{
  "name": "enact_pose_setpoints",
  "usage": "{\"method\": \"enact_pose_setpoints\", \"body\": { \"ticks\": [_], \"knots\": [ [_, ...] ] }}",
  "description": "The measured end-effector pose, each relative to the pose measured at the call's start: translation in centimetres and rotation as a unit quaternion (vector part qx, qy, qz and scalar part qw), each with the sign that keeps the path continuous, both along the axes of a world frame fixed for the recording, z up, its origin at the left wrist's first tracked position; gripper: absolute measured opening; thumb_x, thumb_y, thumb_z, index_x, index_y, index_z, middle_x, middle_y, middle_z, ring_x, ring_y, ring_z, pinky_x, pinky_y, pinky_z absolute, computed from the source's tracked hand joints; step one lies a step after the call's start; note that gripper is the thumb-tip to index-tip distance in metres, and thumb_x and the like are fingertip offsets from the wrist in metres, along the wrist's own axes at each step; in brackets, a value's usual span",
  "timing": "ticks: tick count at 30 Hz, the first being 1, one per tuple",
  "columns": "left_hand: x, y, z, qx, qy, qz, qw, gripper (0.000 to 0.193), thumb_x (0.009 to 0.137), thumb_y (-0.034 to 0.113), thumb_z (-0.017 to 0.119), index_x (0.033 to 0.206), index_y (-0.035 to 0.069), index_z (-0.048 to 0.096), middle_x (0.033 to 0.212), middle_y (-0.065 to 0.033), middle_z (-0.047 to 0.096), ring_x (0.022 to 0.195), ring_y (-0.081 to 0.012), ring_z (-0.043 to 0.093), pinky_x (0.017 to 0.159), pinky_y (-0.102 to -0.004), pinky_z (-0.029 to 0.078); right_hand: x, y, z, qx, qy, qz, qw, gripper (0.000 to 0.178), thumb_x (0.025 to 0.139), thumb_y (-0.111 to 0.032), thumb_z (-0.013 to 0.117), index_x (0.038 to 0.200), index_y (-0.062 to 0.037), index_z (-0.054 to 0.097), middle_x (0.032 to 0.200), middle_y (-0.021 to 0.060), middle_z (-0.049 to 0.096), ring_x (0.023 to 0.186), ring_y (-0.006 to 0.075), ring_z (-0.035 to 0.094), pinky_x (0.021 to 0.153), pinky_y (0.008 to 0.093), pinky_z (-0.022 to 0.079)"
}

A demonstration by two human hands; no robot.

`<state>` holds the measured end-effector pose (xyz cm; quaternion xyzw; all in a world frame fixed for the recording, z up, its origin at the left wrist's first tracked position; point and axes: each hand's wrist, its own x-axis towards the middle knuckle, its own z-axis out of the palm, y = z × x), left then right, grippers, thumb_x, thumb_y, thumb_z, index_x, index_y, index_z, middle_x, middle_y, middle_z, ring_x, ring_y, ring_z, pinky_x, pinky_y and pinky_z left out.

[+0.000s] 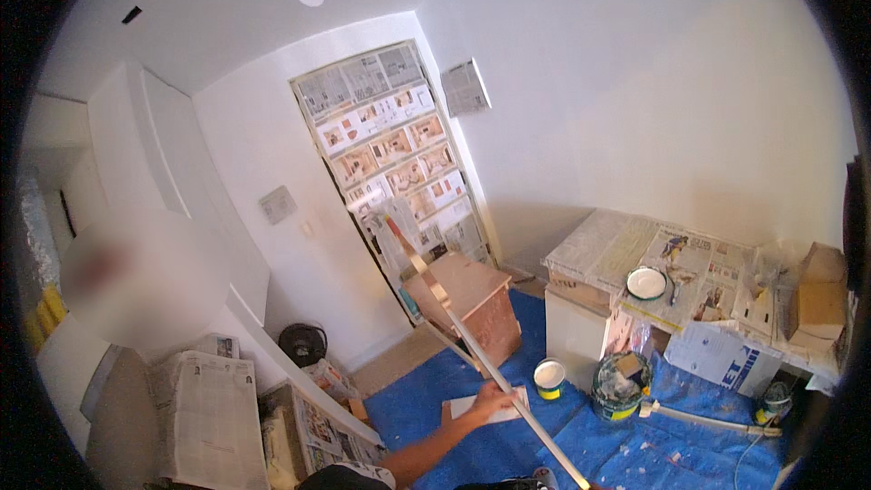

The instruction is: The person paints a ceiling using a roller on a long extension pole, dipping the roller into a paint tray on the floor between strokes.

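A long pale pole (pixel 485 365) slants across the head view from the lower edge up toward the papered door. My left hand (pixel 494 401) is closed around the pole's middle, with my forearm coming in from the lower edge. At the far end, a paint roller (pixel 366 200) with a white sleeve is fixed to the pole; its handle (pixel 393 227) shows red and yellow. Tan tape wraps part of the joint. Below my hand lies a white board or sheet (pixel 464 406) on the blue floor sheet (pixel 431 440). My right hand does not show.
A newspaper-covered door (pixel 395 141) and a reddish-brown cabinet (pixel 467 301) stand ahead. Nearby are an open paint can (pixel 550 377) and a messy bucket (pixel 621 387). At right, a papered counter (pixel 590 249) bears a white-filled lid or tub (pixel 646 283). A black fan (pixel 303 343) sits left.
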<state>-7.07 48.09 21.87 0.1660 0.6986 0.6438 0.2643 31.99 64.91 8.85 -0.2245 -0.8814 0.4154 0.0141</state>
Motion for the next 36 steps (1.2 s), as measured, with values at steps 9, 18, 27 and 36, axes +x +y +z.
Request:
{"method": "enact_pose_setpoints", "body": {
  "ticks": [9, 18, 27, 36],
  "knots": [
    [-12.6, 9.6, 18.6, 0.120, 0.099, 0.005, 0.988, 0.033, 0.086, 0.003, 0.067, 0.115, 0.003, 0.052, 0.102, -0.0068, 0.063, 0.095, -0.0249, 0.068, 0.077, -0.0355, 0.058, -6.6, 11.9, 2.8, 0.090, 0.033, -0.027, 0.995, 0.049, 0.091, -0.042, 0.054, 0.122, -0.0047, 0.058, 0.100, 0.0252, 0.065, 0.090, 0.0448, 0.062, 0.076, 0.0538, 0.049],
    [-19.3, 22.6, 28.9, 0.146, 0.174, 0.063, 0.972, 0.050, 0.091, 0.005, 0.059, 0.136, 0.004, 0.037, 0.111, -0.0106, 0.055, 0.098, -0.0281, 0.066, 0.083, -0.0410, 0.056, -14.4, 21.7, 6.5, -0.026, 0.140, -0.044, 0.989, 0.027, 0.092, -0.029, 0.059, 0.102, -0.0047, 0.064, 0.068, 0.0182, 0.064, 0.054, 0.0326, 0.060, 0.052, 0.0450, 0.045],
    [-22.5, 40.1, 31.3, 0.194, 0.158, 0.140, 0.958, 0.047, 0.093, 0.003, 0.056, 0.136, 0.005, 0.038, 0.113, -0.0114, 0.054, 0.086, -0.0237, 0.064, 0.071, -0.0386, 0.055, -26.7, 37.0, 16.5, 0.100, 0.424, 0.034, 0.899, 0.027, 0.088, -0.020, 0.063, 0.105, -0.0002, 0.059, 0.066, 0.0175, 0.055, 0.056, 0.0358, 0.051, 0.055, 0.0457, 0.043],
    [-31.6, 48.5, 44.2, 0.186, 0.235, 0.127, 0.945, 0.031, 0.094, 0.005, 0.054, 0.123, 0.003, 0.042, 0.109, -0.0104, 0.057, 0.085, -0.0220, 0.064, 0.067, -0.0353, 0.056, -26.9, 50.1, 26.6, -0.075, 0.196, 0.147, 0.967, 0.046, 0.096, -0.030, 0.054, 0.132, -0.0018, 0.047, 0.064, 0.0213, 0.057, 0.053, 0.0342, 0.056, 0.050, 0.0436, 0.042]
  ]
}}
